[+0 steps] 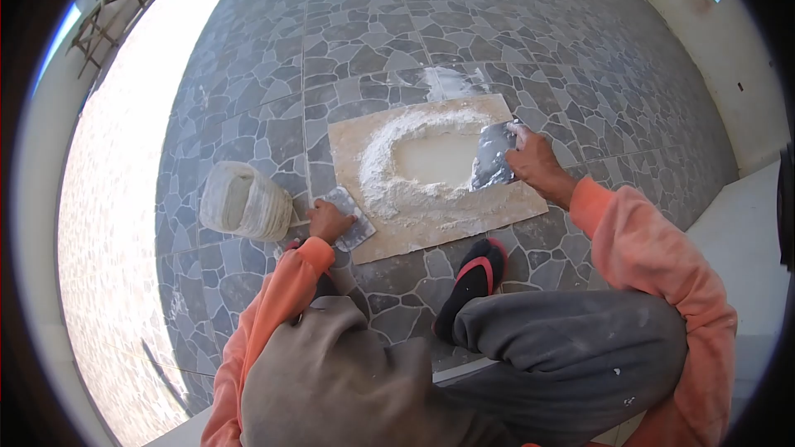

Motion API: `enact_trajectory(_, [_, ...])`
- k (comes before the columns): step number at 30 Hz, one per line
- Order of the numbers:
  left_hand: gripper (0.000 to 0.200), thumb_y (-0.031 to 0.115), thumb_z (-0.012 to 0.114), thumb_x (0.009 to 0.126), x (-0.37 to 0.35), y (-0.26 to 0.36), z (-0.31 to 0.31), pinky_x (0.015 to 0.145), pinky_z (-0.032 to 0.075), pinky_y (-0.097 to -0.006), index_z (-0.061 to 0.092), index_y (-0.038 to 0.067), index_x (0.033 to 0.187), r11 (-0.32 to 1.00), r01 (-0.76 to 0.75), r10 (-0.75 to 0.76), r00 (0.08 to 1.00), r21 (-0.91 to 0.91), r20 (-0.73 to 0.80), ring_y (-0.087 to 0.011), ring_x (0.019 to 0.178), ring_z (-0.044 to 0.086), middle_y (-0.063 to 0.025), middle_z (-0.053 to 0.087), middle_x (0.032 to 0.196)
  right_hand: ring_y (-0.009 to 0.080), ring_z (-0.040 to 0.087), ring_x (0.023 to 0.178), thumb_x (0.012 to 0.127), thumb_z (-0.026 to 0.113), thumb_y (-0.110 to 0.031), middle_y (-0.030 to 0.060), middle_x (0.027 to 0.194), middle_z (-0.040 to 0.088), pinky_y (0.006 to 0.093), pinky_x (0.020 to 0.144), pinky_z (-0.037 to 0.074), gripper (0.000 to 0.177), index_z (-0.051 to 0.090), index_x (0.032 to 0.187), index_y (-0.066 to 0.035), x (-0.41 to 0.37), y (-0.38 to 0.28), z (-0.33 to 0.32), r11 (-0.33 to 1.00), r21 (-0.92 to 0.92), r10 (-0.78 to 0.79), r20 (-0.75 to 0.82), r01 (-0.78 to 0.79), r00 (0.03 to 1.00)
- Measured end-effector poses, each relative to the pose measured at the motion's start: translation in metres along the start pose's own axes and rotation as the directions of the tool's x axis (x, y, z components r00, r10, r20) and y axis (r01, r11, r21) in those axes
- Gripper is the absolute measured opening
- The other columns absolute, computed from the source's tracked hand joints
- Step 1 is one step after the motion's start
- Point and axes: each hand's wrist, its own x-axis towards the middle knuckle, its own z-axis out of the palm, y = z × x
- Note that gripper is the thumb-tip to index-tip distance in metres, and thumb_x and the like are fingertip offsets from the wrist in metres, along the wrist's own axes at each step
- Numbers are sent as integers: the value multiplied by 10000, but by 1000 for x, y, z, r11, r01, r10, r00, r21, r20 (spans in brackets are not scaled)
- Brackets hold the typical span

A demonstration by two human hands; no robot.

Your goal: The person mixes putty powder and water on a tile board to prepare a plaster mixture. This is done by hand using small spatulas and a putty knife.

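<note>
A tan board (pixel 464 232) lies on the tiled floor, bearing a ring of white powder (pixel 377 170) around a pool of pale liquid (pixel 435 159). My right hand (pixel 537 161) grips a flat metal scraper (pixel 493 156), its blade smeared with white, at the right side of the ring. At the board's lower left edge, my left hand (pixel 329 220) is closed on a second flat scraper (pixel 356 228), partly hidden under the fingers. Left of that hand sits a whitish plastic container (pixel 246 201), its contents hard to make out.
My foot in a black and red sandal (pixel 479 275) is close to the board's front edge. White residue (pixel 454 83) marks the floor behind the board. A wooden trestle (pixel 116 16) stands far left by the wall, and a pale wall (pixel 704 50) runs along the right.
</note>
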Motion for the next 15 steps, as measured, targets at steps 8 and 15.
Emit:
enact_trajectory(8, [1088,472,826,660,3,-4,4,1015,427,-434,308,-283,1249,996,71,-71,997,-59,2,-526,1267,369,-367,391,1329,285,681,825,748,551,-82,242,985,651,373,656,560,436,532,1146,95,18,21,1,998,8,-61,-103,62,993])
enact_trajectory(15, [739,275,875,621,2,-31,-7,751,515,-387,515,-214,1041,940,-11,-21,996,-342,-89,-306,904,618,-254,596,1012,212,667,689,722,568,-27,149,810,648,346,566,543,274,613,954,113,20,28,-6,921,391,31,-49,-10,998])
